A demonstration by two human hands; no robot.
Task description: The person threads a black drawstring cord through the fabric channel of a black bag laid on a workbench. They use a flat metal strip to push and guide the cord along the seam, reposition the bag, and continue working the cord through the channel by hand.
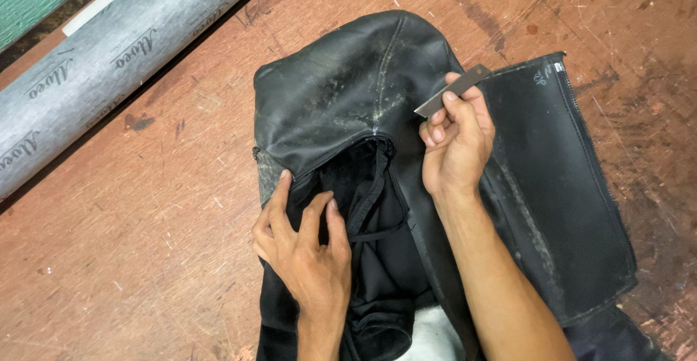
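Head view: a black leather cover (348,92), scuffed and dusty, lies on a worn reddish wooden table (131,245), filling the middle of the frame. Its seam is open near the centre, showing black lining (377,208) and a thin strap. The left hand (305,248), at about 7 o'clock from the centre, lies flat with fingers spread, pressing on the leather edge and lining beside the opening. The right hand (456,143), at about 2 o'clock from the left hand, pinches a small flat grey blade (454,90) between thumb and fingertips, held above the leather. A flat black panel (559,187) with a zip edge lies at 3 o'clock. A grey roll (109,56) lies at 10 o'clock.
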